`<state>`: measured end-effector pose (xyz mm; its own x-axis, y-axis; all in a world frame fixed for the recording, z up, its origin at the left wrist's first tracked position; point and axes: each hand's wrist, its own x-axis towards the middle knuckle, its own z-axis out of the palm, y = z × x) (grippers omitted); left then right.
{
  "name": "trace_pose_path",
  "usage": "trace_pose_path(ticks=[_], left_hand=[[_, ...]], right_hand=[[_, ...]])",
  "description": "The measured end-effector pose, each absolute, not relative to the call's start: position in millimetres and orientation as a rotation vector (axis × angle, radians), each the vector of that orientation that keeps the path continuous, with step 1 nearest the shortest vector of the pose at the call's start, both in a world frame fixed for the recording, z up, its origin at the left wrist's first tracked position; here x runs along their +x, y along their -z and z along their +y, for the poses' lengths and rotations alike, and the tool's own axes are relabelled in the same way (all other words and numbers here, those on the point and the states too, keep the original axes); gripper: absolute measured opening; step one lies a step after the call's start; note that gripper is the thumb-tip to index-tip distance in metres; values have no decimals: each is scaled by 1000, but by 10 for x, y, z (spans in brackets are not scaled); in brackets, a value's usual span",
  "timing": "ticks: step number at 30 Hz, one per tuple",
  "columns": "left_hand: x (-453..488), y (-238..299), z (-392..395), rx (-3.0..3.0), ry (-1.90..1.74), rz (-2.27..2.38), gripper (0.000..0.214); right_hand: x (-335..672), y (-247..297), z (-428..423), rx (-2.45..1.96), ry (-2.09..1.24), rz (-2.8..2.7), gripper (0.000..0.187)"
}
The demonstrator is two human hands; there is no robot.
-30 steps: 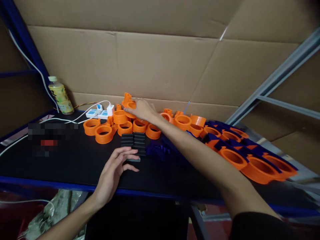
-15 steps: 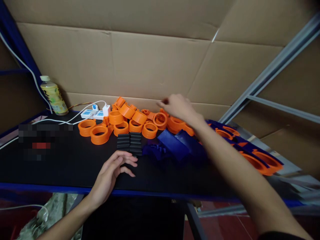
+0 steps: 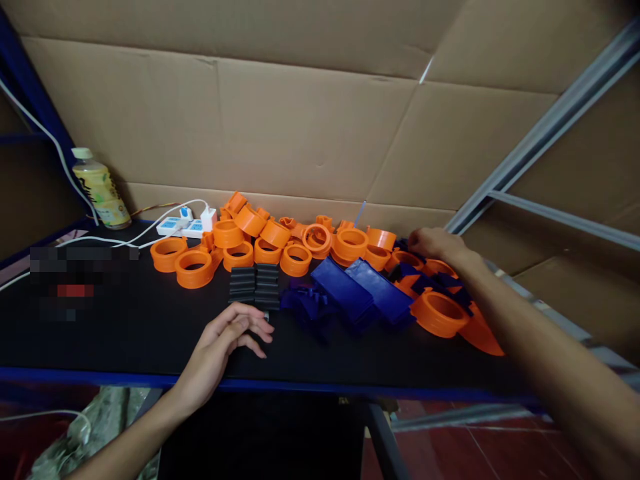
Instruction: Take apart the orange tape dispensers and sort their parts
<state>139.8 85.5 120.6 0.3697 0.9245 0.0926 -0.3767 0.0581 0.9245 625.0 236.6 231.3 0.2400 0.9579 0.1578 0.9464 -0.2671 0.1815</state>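
Observation:
My left hand (image 3: 223,343) hangs over the front of the black table, fingers loosely bent and apart, with nothing in it. Just beyond its fingertips lie black ribbed pieces (image 3: 255,285) side by side. My right hand (image 3: 434,243) reaches to the back right, its fingers curled down among dark blue and orange parts; whatever they grip is hidden. Below that arm lie orange ring-shaped parts (image 3: 440,313) with blue pieces. Flat blue plates (image 3: 345,285) overlap in the middle, beside a tangle of small blue parts (image 3: 305,300).
A heap of orange rings (image 3: 250,220) runs along the cardboard wall (image 3: 310,127). At the left stand a drink bottle (image 3: 103,193) and a white power strip (image 3: 180,227) with cables. A metal frame (image 3: 500,173) slants down the right side. Part of the left tabletop is pixelated.
My right hand has moved right and down, from above the orange heap to the blue and orange parts at the back right. My left hand has stayed nearly still.

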Motion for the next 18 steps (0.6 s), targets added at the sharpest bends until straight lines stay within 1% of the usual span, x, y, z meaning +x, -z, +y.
trace_pose_path(ticks=[2,5,11,15,18], left_hand=[[1394,-1202,855,1083,-1089,645,24],[1391,-1200,854,1081,-1082,639,25],[1392,-1215,855,1120,-1059,651,26],[1392,-1211,858,1146,-1045,667,26],[1392,-1206,854,1149,-1048,666,26]], right_hand=[[6295,-2277,2392,2420,-202,1724,28],[6311,-2224,2400,2397,-150,1659,28],[6284,-2168,2319,2392,-329,1755,31],[6336,-2255,2273,2373,-458,1852,29],[6355,-2347,2246,2353,-593,1954,33]])
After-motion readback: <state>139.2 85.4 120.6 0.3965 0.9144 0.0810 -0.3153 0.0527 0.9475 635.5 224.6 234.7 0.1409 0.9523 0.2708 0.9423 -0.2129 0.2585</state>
